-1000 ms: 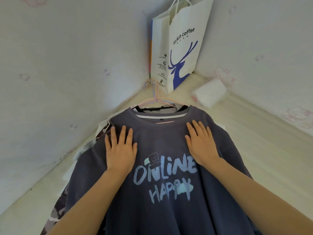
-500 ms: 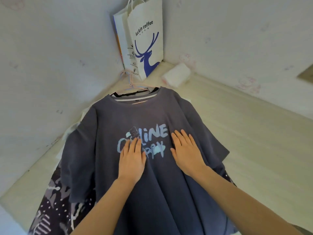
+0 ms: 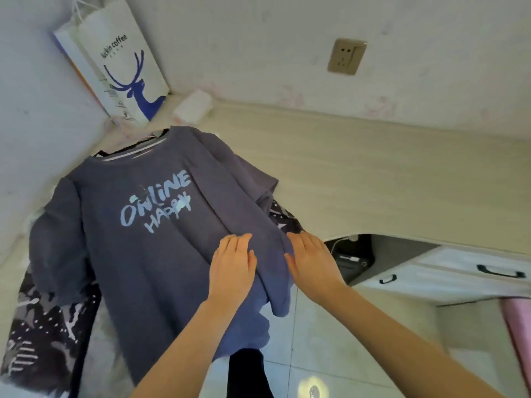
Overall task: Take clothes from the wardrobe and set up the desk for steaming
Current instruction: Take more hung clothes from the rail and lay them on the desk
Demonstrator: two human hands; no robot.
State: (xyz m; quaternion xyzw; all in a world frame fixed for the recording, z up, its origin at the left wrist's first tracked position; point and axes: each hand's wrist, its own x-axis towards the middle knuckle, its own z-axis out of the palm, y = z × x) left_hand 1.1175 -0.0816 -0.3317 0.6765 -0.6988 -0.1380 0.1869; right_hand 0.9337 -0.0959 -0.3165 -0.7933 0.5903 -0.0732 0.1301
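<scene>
A grey-blue T-shirt (image 3: 149, 225) printed "ONLINE HAPPY" lies spread on the pale tabletop (image 3: 373, 173), its lower part hanging over the front edge, on top of a patterned dark garment (image 3: 43, 326). The left hand (image 3: 232, 268) rests flat and open on the shirt; the right hand (image 3: 313, 259), also open, presses its right edge. In the corner stands a white paper bag (image 3: 123, 67); its contents are hidden.
</scene>
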